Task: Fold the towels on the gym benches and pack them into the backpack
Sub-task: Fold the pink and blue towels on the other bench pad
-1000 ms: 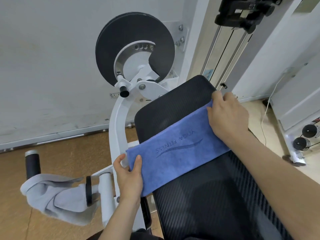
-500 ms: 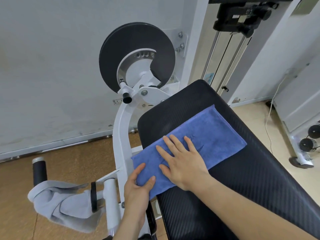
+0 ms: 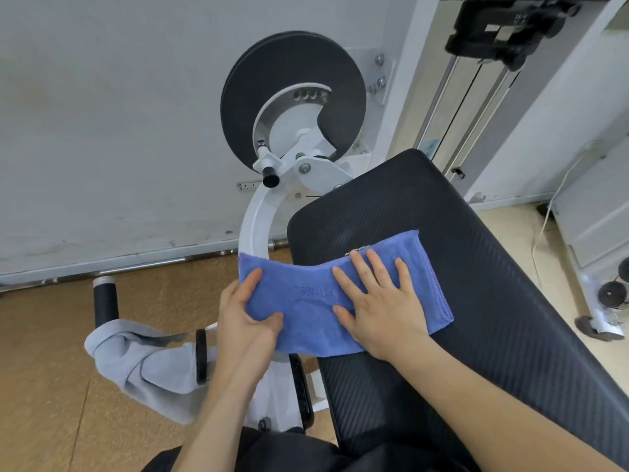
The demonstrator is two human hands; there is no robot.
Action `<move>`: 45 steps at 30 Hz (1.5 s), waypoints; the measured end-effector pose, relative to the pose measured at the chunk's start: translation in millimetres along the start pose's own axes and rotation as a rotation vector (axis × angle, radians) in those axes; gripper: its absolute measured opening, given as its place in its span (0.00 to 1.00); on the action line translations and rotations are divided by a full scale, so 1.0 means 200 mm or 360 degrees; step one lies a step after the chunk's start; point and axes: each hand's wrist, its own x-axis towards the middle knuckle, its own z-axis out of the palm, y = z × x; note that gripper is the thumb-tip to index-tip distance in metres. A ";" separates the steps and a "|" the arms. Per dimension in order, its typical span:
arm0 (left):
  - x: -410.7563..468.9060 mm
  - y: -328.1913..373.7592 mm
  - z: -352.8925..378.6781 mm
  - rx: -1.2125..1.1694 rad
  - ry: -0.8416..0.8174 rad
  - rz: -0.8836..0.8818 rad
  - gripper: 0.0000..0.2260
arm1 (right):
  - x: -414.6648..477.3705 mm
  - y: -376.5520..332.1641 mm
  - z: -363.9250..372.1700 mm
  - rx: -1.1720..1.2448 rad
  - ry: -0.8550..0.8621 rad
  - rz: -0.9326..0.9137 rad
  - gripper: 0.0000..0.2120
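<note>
1. Two things are hard to make out: the faint lettering on the blue towel [image 3: 306,301], too blurred to read, and most of the left hand's fingers, which are tucked behind the cloth.
2. The left hand [image 3: 245,321] pinches the towel's left end with the thumb on top, holding that end out past the left edge of the bench [image 3: 493,267].
3. The right hand [image 3: 381,308] lies flat with its fingers straight and spread. It presses the towel's right half onto the pad and grips nothing.
4. The blue towel is folded into a band, with stacked layers showing at its right end. It lies across the bench's left edge, nearer the far corner.
5. A grey towel [image 3: 143,362] hangs bunched over a bar beside the bench's left edge, just below a black roller [image 3: 105,301]. The left forearm crosses in front of the white frame [image 3: 253,219].
6. That curved frame rises to a black disc [image 3: 292,97]. Steel rods [image 3: 456,107] stand beyond the far corner, their tops cut off.
7. The pad is black and ribbed. The floor is brown on the left and pale on the right, where a white cable [image 3: 541,233] trails. The wall is greyish white.
</note>
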 end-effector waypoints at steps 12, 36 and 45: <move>-0.15 0.30 0.63 0.0339 -0.0982 0.0403 0.29 | -0.02 0.29 -0.39 0.2214 -0.0076 0.0934 0.18; -0.22 -0.01 0.51 0.1355 -0.0546 0.1117 0.22 | -0.08 0.28 -0.30 0.1866 0.0510 0.0829 0.06; -0.27 0.02 0.55 0.1720 -0.0820 0.0912 0.40 | -0.11 0.22 -0.28 0.0406 0.0438 0.0780 0.22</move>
